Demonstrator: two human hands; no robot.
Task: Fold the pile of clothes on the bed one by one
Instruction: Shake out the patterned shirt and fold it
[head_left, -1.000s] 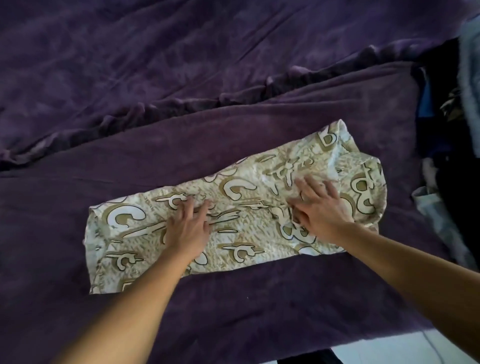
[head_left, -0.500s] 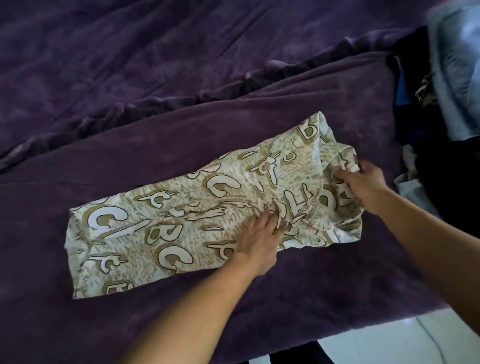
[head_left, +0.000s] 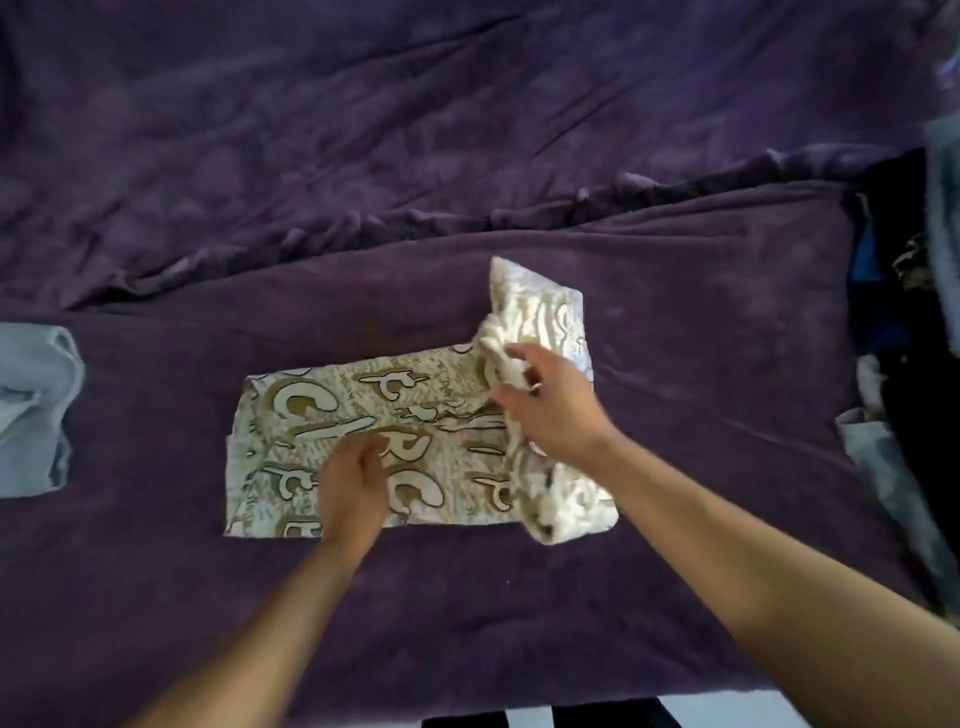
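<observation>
A deep purple plush blanket (head_left: 467, 130) covers the whole bed, with a rumpled ridge running from 9 o'clock towards 2 o'clock. On it, about the middle and reaching out towards 8 o'clock, lies a long cream garment printed with big brown letters (head_left: 322, 415). Most of it is flat on the blanket. Its end at 3 o'clock is lifted and bunched, one flap standing up towards 1 o'clock and a rolled lump at 5 o'clock.

At 3 o'clock, by the blanket's edge, sits a heap of dark unfolded clothes (head_left: 904, 322), black and blue with grey below. Over at 9 o'clock a pale blue folded cloth (head_left: 36, 405) lies well apart from the cream garment.

The right hand (head_left: 550, 410) comes in from 4 o'clock. Its thumb and fingers are curled around the raised end of the cream garment, pinching a gathered fold clear of the bed. The left hand (head_left: 353, 488) comes up from 7 o'clock and rests palm down on the flat part. Its fingers lie close together and press the fabric onto the blanket; I see no fold caught between them.
</observation>
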